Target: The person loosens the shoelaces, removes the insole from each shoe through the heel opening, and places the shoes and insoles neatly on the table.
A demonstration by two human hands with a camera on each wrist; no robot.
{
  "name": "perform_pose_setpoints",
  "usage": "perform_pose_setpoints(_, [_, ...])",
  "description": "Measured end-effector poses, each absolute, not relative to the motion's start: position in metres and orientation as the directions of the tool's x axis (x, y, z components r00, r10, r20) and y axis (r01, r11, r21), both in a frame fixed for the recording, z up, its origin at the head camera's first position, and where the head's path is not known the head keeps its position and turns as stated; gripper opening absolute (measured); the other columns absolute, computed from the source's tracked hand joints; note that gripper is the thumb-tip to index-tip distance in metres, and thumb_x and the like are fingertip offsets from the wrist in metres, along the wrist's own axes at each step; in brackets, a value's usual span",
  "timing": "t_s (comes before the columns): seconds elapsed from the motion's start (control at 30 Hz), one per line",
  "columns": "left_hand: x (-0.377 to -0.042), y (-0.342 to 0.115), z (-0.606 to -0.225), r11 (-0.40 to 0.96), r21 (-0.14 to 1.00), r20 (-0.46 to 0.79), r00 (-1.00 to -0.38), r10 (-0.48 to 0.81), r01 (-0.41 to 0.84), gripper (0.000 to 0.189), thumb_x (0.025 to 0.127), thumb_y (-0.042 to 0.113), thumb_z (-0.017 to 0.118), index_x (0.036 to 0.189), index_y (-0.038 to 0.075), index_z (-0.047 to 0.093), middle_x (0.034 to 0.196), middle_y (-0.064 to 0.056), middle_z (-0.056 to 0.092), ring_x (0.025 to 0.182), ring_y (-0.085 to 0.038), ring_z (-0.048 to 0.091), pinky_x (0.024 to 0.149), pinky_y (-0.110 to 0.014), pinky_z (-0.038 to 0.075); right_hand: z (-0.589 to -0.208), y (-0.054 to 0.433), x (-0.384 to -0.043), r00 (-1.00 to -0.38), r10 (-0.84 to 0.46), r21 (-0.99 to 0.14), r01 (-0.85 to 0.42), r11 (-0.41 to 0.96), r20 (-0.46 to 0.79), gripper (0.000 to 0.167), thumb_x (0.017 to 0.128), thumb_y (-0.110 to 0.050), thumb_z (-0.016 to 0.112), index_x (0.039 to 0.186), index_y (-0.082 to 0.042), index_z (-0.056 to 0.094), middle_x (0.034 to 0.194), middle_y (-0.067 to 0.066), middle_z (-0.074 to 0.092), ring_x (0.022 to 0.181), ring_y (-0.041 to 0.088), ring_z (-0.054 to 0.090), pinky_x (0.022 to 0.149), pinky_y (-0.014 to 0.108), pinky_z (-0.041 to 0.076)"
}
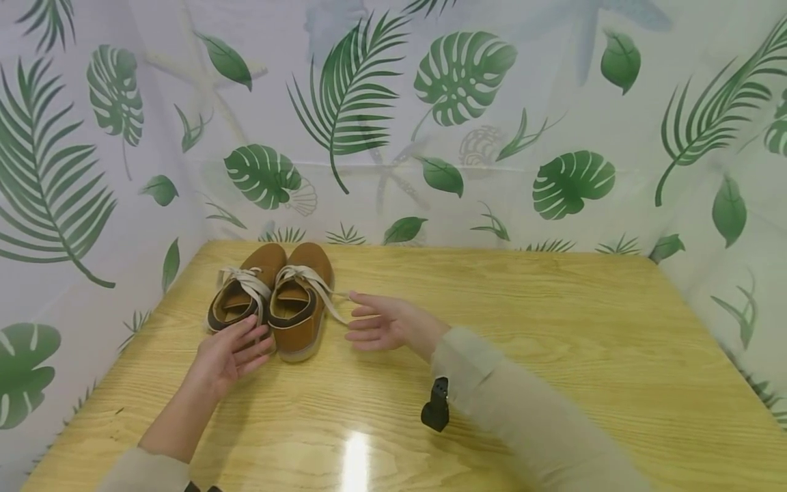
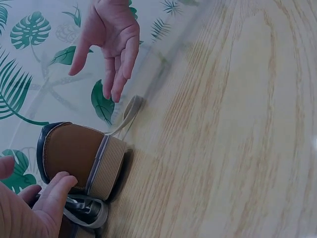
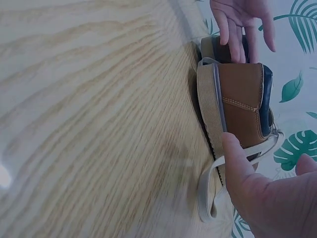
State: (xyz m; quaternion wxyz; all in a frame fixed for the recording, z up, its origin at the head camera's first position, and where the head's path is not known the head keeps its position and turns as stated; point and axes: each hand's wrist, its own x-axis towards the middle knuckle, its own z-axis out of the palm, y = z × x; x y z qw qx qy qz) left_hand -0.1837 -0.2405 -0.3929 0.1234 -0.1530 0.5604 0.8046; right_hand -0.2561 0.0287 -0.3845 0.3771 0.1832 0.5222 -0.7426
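A pair of brown lace-up shoes stands side by side at the left back of the table, toes pointing away. The left shoe (image 1: 264, 258) has a tied cream lace and a dark collar. My left hand (image 1: 224, 359) is at its heel with fingers loosely extended, overlapping it in the head view. The right shoe (image 1: 300, 339) shows its brown heel and pale ridged sole. From it a cream lace (image 3: 203, 196) hangs out in a loop to the right. My right hand (image 1: 390, 324) is beside that loop, palm turned toward the shoes, fingers nearly straight, gripping nothing.
The yellow wood-grain table (image 1: 541, 328) reaches back to a white cloth (image 1: 381, 198) printed with green leaves, which also rises along both sides. A black device (image 1: 436, 405) is strapped at the right wrist, below the pale sleeve (image 1: 522, 410).
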Motion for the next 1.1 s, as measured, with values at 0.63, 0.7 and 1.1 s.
perform_pose_setpoints(0.63, [-0.192, -0.228, -0.389, -0.363, 0.809, -0.499, -0.866, -0.010, -0.462, 0.017, 0.092, 0.025, 0.063, 0.105, 0.019, 0.056, 0.089, 0.010, 0.064, 0.087, -0.007, 0.063, 0.083, -0.029, 0.057, -0.385, -0.008, -0.260, -0.639, -0.352, -0.622, 0.763, -0.177, -0.683, 0.067, 0.089, -0.031, 0.067, 0.141, -0.002, 0.037, 0.142, 0.023, 0.042, 0.126, 0.039, 0.046, 0.105, 0.049, 0.043])
perform_pose_setpoints(0.7, [-0.193, -0.225, -0.389, -0.347, 0.812, -0.506, -0.862, -0.019, -0.469, 0.024, 0.091, 0.025, 0.064, 0.111, 0.019, 0.051, 0.089, 0.011, 0.062, 0.087, -0.006, 0.062, 0.082, -0.028, 0.057, -0.386, -0.010, -0.261, -0.643, -0.342, -0.620, 0.761, -0.189, -0.685, 0.066, 0.089, -0.030, 0.067, 0.141, -0.001, 0.038, 0.142, 0.023, 0.041, 0.127, 0.040, 0.046, 0.105, 0.049, 0.043])
perform_pose_setpoints(1.1, [-0.198, -0.211, -0.385, -0.411, 0.771, -0.568, -0.817, -0.100, -0.486, 0.022, 0.091, 0.025, 0.063, 0.110, 0.022, 0.052, 0.109, 0.008, 0.052, 0.101, -0.009, 0.050, 0.089, -0.026, 0.051, -0.384, -0.026, -0.264, -0.642, -0.328, -0.602, 0.766, -0.226, -0.693, 0.064, 0.088, -0.027, 0.068, 0.141, -0.006, 0.039, 0.147, 0.023, 0.035, 0.129, 0.037, 0.043, 0.105, 0.054, 0.041])
